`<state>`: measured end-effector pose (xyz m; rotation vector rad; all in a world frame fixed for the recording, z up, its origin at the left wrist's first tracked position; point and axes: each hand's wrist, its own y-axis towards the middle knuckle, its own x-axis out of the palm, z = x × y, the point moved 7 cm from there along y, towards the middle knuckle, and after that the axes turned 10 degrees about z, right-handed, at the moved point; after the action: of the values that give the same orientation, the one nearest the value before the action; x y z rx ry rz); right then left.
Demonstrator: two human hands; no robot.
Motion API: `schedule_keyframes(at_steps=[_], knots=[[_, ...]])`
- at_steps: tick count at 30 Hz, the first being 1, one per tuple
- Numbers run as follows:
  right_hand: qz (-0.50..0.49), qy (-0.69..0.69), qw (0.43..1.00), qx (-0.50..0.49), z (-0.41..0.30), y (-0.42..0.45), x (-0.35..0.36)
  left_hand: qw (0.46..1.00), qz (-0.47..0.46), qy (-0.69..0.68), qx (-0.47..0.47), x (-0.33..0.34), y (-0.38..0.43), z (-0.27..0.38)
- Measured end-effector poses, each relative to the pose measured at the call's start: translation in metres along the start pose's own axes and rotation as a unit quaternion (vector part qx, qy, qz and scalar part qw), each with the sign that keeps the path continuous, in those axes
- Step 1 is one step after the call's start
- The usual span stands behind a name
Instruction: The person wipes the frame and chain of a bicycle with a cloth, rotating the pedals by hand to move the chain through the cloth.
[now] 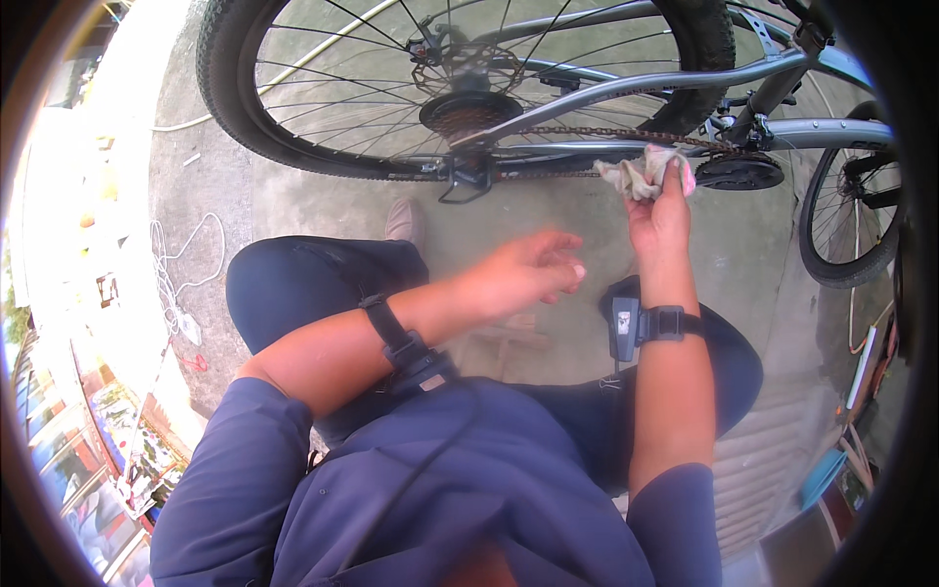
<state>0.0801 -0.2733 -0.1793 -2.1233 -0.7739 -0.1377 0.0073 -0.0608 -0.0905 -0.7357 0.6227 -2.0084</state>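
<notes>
A crumpled, stained white cloth [638, 180] is pinched in my right hand [664, 216], held up against the lower run of the bicycle chain just left of the chainring [741, 173]. The cloth hides that stretch of chain, while the rusty-brown upper run [587, 132] shows above it. My left hand [539, 265] is blurred and hangs over the floor between my knees, holding nothing, fingers loosely apart. In front of me stands the silver bicycle frame [623, 83] with its rear wheel tyre [229, 103], cassette [469, 117] and rear derailleur [471, 174].
The front wheel [813, 242] stands at the right. A tangled white cord [170, 275] lies on the concrete floor to the left. A pale hose [330, 48] runs behind the rear wheel. Near my right side are a white tube [860, 367] and a blue object [823, 477].
</notes>
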Motion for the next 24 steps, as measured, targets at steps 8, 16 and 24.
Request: schedule_keyframes(at_steps=[8, 16, 24], knots=[[0.085, 0.122, 0.989, -0.02, -0.009, 0.041, 0.003, 1.0, 0.009, 0.002, -0.001, -0.018, -0.01, -0.004], [-0.081, 0.03, 0.991, 0.1, 0.056, -0.013, 0.036, 0.999, -0.01, 0.043, -0.005, -0.005, -0.01, -0.021], [-0.32, -0.463, 0.826, -0.022, 0.069, -0.09, 0.065, 0.991, 0.015, 0.122, 0.061, -0.004, -0.011, -0.009]])
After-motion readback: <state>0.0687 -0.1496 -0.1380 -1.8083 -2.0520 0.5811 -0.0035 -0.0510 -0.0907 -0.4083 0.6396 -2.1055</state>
